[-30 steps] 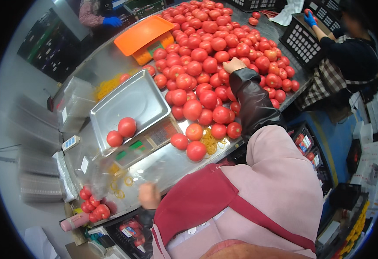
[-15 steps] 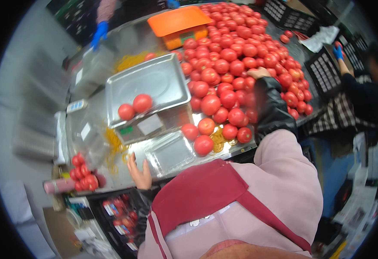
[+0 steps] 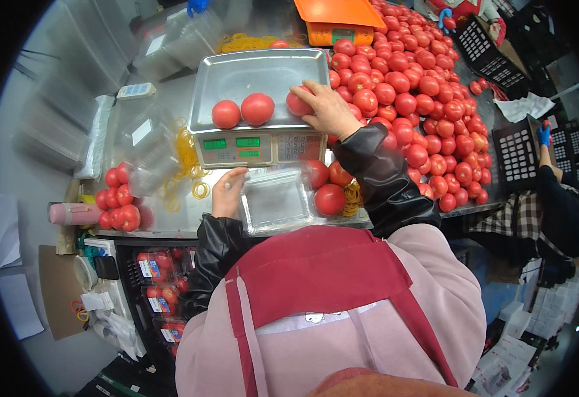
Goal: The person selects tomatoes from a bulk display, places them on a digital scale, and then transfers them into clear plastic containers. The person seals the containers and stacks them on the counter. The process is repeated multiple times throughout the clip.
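My right hand [image 3: 330,110] is closed round a tomato [image 3: 298,102] at the right side of the metal pan [image 3: 220,73] of a weighing scale [image 3: 269,147]. Two more tomatoes [image 3: 257,108] sit in the front part of that pan. Just in front of the scale lies a clear plastic container [image 3: 277,204], with nothing inside it. My left hand [image 3: 228,192] is at the container's left edge, fingers bent against it; part of its grip is hidden. A few tomatoes [image 3: 330,199] lie right of the container, beside yellow rubber bands.
A large tomato heap [image 3: 405,104] covers the right of the table, by an orange scale [image 3: 339,13]. Clear containers [image 3: 147,135], rubber bands [image 3: 185,155] and a pink bottle [image 3: 76,214] are on the left. A co-worker [image 3: 554,195] is at the right, near black crates [image 3: 516,157].
My right hand has moved from the heap to the scale pan with a tomato. My left hand's fingers have come in against the container. The whole view has shifted.
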A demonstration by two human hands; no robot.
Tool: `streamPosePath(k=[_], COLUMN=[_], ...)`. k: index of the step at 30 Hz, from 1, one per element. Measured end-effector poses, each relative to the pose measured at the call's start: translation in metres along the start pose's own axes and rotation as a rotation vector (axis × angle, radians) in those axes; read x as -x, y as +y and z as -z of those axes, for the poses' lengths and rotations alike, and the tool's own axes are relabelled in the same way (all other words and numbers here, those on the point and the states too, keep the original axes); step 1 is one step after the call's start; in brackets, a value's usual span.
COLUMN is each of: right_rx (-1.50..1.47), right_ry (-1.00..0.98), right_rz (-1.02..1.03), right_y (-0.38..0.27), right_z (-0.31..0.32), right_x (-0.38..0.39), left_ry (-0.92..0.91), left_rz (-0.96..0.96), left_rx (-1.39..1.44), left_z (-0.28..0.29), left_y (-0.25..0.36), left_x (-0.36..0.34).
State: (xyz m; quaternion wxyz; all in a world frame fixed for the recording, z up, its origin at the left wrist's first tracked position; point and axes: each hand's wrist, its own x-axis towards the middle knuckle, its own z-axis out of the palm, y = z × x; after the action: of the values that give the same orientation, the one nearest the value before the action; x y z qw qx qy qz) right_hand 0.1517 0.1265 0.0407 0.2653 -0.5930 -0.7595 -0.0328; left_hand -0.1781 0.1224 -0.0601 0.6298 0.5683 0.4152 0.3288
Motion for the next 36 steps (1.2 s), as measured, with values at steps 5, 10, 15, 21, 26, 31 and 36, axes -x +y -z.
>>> streamPosePath(k=[5, 10, 15, 21, 26, 31, 36], right_rx=[-0.211, -0.435, -0.605, -0.674, -0.298, -0.053, -0.125], right_ry=[0.334, 0.305, 0.309, 0.247, 0.297, 0.118, 0.241], right_rz=[-0.267, -0.558, -0.659, -0.664, -0.366, -0.269, 0.040], right_y=[0.009, 0.007, 0.011, -0.001, -0.019, -0.022, -0.072], right_z=[0.009, 0.007, 0.002, 0.000, 0.000, -0.022, -0.039], right_x=[0.038, 0.089, 0.108, 0.091, 0.042, 0.002, -0.062], left_ry=[0.057, 0.028, -0.011, -0.079, -0.053, 0.012, 0.060], left_rz=[-0.051, -0.091, -0.090, -0.125, -0.169, -0.232, -0.137], left_rx=[0.049, -0.086, -0.136, -0.256, -0.330, -0.329, -0.321], left_z=[0.001, -0.001, 0.002, 0.010, 0.008, 0.000, -0.005], left_y=[-0.012, -0.015, -0.006, 0.003, -0.001, -0.028, -0.033], left_x=[0.015, 0.008, -0.001, -0.006, -0.009, -0.006, -0.004])
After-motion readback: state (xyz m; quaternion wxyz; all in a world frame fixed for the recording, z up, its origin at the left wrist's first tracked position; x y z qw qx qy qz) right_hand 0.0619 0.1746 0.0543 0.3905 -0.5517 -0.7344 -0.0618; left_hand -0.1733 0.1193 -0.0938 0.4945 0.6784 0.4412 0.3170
